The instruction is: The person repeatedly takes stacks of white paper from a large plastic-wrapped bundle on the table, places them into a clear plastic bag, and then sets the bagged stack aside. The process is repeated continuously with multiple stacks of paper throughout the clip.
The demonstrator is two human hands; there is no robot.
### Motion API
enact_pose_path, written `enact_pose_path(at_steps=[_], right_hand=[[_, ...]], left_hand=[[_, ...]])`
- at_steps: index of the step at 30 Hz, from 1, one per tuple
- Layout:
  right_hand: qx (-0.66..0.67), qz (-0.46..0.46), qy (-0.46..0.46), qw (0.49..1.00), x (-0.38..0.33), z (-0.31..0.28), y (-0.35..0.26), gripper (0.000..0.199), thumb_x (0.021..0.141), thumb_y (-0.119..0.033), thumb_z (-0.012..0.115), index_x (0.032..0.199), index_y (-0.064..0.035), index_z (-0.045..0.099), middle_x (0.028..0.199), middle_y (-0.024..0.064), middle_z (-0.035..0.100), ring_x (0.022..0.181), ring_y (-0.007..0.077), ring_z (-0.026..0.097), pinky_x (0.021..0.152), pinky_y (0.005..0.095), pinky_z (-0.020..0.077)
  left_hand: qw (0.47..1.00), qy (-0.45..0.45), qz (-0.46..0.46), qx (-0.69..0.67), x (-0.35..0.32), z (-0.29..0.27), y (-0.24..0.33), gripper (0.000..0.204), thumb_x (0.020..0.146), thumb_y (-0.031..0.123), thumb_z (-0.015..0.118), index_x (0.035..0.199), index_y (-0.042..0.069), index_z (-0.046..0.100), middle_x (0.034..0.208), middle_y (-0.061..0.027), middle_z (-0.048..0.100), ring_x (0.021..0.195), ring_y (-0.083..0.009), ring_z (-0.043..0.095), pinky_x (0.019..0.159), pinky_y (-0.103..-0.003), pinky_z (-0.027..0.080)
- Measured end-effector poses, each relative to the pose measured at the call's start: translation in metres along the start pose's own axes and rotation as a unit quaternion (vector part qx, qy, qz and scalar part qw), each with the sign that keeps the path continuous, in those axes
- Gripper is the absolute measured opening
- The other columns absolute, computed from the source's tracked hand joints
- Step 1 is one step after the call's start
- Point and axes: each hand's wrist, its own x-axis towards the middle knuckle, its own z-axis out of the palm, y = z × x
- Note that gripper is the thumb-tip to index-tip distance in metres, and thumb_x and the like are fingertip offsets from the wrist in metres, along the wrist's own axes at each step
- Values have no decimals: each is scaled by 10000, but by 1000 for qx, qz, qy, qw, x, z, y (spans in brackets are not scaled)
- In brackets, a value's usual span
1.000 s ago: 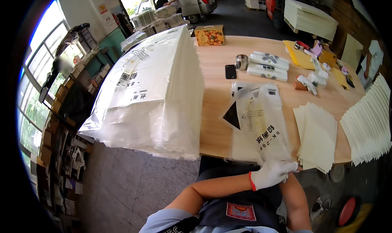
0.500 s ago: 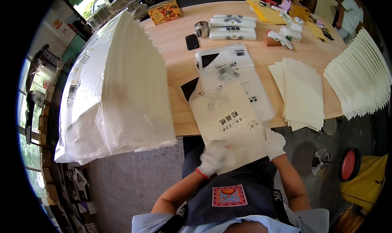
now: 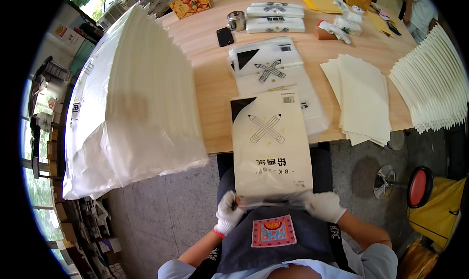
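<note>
A clear plastic bag of cream drawing paper (image 3: 271,147), printed with crossed pencils and a black corner, lies from the table's front edge out over my lap. My left hand (image 3: 228,213), in a white knit glove, is closed on the left corner of the bag's near end. At the right corner of that end, my gloved right hand (image 3: 325,206) grips the film. Between the hands the loose plastic is stretched and blurred. Beyond the paper lies a stack of flat printed bags (image 3: 266,66), partly covered by it.
To the left stands a tall stack of filled bags (image 3: 151,103). Loose cream sheets (image 3: 364,98) and a fanned paper stack (image 3: 432,81) lie right. Farther back are a phone (image 3: 225,36), a metal mug (image 3: 236,21), rolled bag packs (image 3: 275,24) and a fruit-printed box (image 3: 191,2). Another person (image 3: 421,16) stands far right.
The bagged paper has turned from slanted to nearly straight and come closer to me. My hands have moved down and apart to the two corners of its near end.
</note>
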Motion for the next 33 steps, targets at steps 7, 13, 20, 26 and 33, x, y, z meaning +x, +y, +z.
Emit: enact_pose_path(at_steps=[7,13,20,26,33], right_hand=[[299,158,225,914,90,25,82,380,880,-323,586,1105,-17,589,874,95,672,777,174,649,730,289,505],[782,35,167,599,138,45,12,391,901,-166,557,1242,13,492,1126,97,588,941,134,584,784,258,493],[745,-36,325,582,121,-46,9,371,914,-123,514,1254,14,460,1091,71,568,980,141,552,838,274,464],[651,-109,442,608,124,-79,-10,344,932,-117,498,1255,-5,463,1123,75,552,1023,134,518,882,276,436],[705,-202,381,563,107,-142,-24,334,952,-151,471,1255,-13,465,1173,91,551,1051,174,536,907,309,444]], left_hand=[[975,170,11,-142,53,-5,42,253,806,-34,603,720,71,390,693,1,425,633,-67,404,577,-206,366],[981,191,37,-11,57,-49,9,233,764,-31,626,731,68,417,683,-2,441,619,-72,408,559,-227,372],[984,129,-22,-118,29,-53,2,170,782,-51,539,736,68,427,678,-28,510,614,-119,543,586,-247,477],[911,-253,-12,-326,77,48,91,441,870,238,631,1204,-13,491,1135,-111,581,877,-157,611,798,-277,491],[904,-256,340,36,87,17,177,205,799,241,664,775,64,562,702,-105,541,648,-283,570,562,-341,448]])
